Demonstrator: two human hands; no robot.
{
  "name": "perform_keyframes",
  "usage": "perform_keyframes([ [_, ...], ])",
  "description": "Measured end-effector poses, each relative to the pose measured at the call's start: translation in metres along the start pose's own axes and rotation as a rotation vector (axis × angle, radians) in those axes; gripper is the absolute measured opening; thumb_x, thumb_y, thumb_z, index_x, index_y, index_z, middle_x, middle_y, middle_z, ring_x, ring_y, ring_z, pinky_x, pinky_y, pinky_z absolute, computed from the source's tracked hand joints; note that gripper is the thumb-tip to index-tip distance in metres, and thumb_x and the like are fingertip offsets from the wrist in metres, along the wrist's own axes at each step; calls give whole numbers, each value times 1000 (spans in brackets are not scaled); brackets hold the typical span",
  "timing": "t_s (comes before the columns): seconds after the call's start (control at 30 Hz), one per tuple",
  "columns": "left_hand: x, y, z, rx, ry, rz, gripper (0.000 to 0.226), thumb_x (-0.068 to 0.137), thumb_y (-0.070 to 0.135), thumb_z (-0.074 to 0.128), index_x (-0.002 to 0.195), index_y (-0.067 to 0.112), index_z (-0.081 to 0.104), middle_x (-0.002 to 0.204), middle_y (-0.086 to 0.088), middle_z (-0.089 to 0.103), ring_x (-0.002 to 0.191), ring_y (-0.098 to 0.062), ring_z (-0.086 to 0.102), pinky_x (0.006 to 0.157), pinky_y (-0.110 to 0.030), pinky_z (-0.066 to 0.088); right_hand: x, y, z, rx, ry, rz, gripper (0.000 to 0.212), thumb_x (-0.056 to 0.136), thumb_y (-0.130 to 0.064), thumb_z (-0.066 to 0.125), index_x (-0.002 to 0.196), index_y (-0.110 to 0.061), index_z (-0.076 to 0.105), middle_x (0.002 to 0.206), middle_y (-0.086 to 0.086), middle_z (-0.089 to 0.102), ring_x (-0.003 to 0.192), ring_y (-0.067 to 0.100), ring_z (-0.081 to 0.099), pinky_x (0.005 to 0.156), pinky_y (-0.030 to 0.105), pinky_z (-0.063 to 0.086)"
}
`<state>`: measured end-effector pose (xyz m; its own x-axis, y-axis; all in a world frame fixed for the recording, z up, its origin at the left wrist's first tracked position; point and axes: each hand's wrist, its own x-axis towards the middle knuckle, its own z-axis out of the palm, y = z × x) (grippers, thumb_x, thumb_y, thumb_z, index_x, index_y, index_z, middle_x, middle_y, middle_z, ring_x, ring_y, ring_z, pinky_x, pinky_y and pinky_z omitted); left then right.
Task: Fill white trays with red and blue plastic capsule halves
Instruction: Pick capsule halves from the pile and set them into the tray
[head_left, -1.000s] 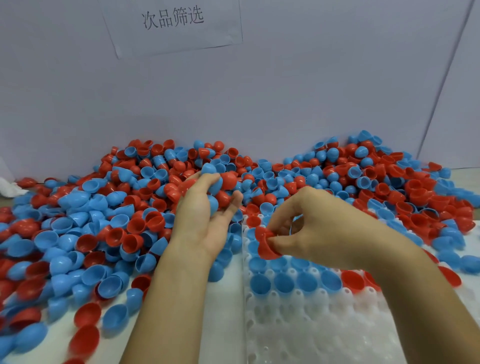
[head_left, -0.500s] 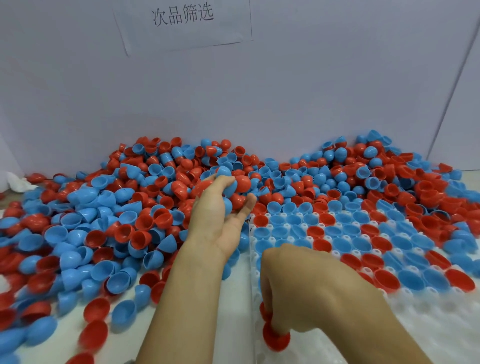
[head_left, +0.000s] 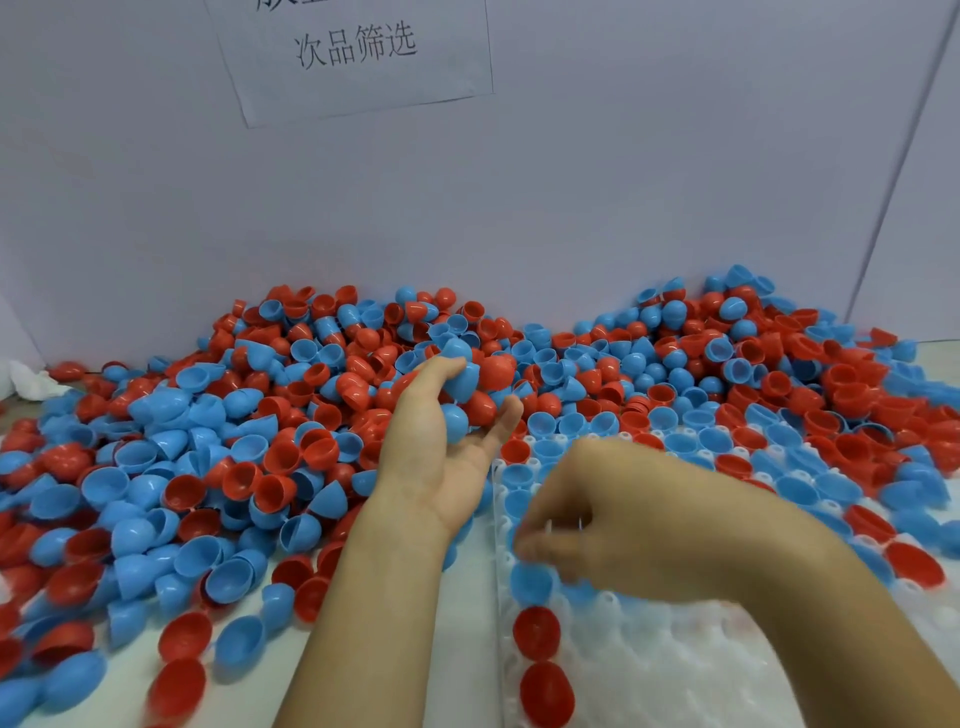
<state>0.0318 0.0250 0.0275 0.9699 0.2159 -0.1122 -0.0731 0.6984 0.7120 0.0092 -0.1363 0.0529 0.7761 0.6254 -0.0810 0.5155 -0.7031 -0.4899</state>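
Observation:
A white tray (head_left: 675, 670) with round pockets lies at the lower right; its far rows hold red and blue capsule halves. Two red halves (head_left: 537, 631) sit in its left column, below a blue half (head_left: 530, 579). My left hand (head_left: 441, 447) lies palm up at the tray's far left corner and cups a handful of red and blue halves (head_left: 467, 384). Over the tray's left column, my right hand (head_left: 623, 530) is blurred, its fingers curled toward the thumb with nothing coloured between them.
A big loose pile of red and blue halves (head_left: 260, 441) covers the table on the left and along the grey back wall, spilling onto the tray's far edge. A paper sign (head_left: 358, 52) hangs on the wall. A white cloth (head_left: 31, 382) lies far left.
My right hand carried a red half down to the tray's near left column, left it there, and has risen back toward the left hand. The left hand stayed put with its handful.

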Motion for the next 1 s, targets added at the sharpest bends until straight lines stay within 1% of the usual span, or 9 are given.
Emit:
perform_keyframes([
  [0.13,0,-5,2,108,-110,-29,4,92,13,62,96,10,63,77,-9,68,57,-18,65,69,-38,61,20,12,5,293,592,3,6,94,-29,65,99,-32,65,68,-4,66,62,2,60,54,12,48],
  [0.2,0,-10,4,154,-163,-60,4,93,13,60,96,13,63,84,-11,67,65,-20,67,77,-42,61,28,22,12,407,718,12,17,93,-30,67,106,-33,58,71,-7,63,69,-5,59,58,8,46],
  [0.37,-5,-14,8,272,-260,-70,30,95,14,57,125,10,59,110,-22,67,105,-44,70,94,-56,56,33,28,14,424,767,53,17,90,-28,72,104,-36,66,74,-13,60,68,-8,58,59,8,47],
  [0.43,-5,-14,7,306,-271,-58,37,95,15,57,132,15,57,118,-20,68,104,-46,70,96,-56,55,34,31,12,447,793,67,15,89,-29,74,101,-33,67,71,-12,61,66,-9,59,57,7,45],
  [0.63,-6,-16,7,399,-349,-66,31,96,16,55,127,16,58,95,-10,72,95,-41,74,68,-37,61,35,37,10,615,809,132,12,87,-28,76,92,-27,65,74,-7,71,64,3,69,61,18,55],
  [0.7,-7,-17,9,406,-346,-45,24,96,14,54,119,18,61,95,-9,74,91,-38,75,68,-37,61,36,37,10,660,828,152,13,87,-27,75,95,-28,66,78,-7,72,66,3,70,63,20,57],
  [0.83,-6,-20,14,264,-274,-7,19,98,11,54,116,15,61,103,-15,75,88,-39,75,80,-46,62,38,36,10,760,904,170,16,89,-27,70,104,-32,66,87,-10,71,74,2,70,54,6,48],
  [0.9,-5,-22,15,200,-239,-13,20,98,10,55,118,11,59,98,-18,73,90,-41,74,87,-53,60,40,36,11,777,918,157,16,91,-24,67,106,-32,67,93,-10,69,80,6,71,59,10,52],
  [1.0,-4,-21,14,139,-161,-27,17,96,8,57,113,10,60,106,-20,71,91,-40,74,82,-50,62,40,35,9,802,927,116,18,94,-19,63,106,-30,70,94,-7,70,81,10,72,70,21,58],
])
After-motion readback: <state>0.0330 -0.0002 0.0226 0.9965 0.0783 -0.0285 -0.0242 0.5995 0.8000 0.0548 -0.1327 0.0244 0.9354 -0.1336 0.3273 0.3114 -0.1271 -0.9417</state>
